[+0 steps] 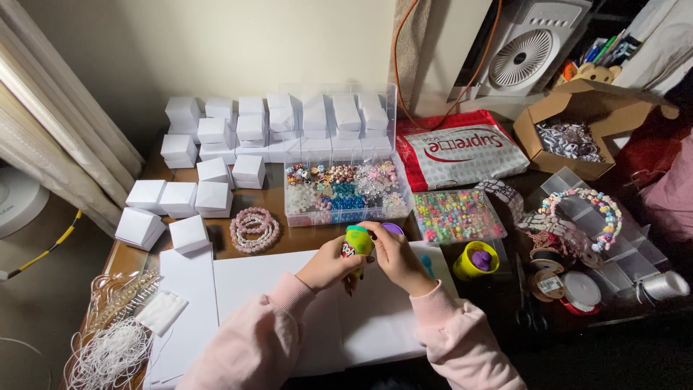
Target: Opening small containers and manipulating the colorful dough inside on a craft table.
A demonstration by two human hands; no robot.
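Left hand [328, 263] fingers wrapped around small yellow-green tub [357, 242], mid-desk above white sheets [289, 289]. Right hand [395, 256] fingers closed on tub's top, purple lid [393, 228] at fingertips. Second open yellow tub [475, 260] just right, purple lump inside. Two clear bead trays [346, 191] beyond. Pink bead bracelets [254, 230] left, count unclear. About twenty white paper boxes [195, 198] toward back-left corner.

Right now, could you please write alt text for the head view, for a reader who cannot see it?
Two hands in pink sleeves, left hand and right hand, hold a small yellow-green tub over white paper on a crowded craft table. Behind them sit a clear bead organiser, pink bead bracelets, many small white boxes and an open yellow tub.
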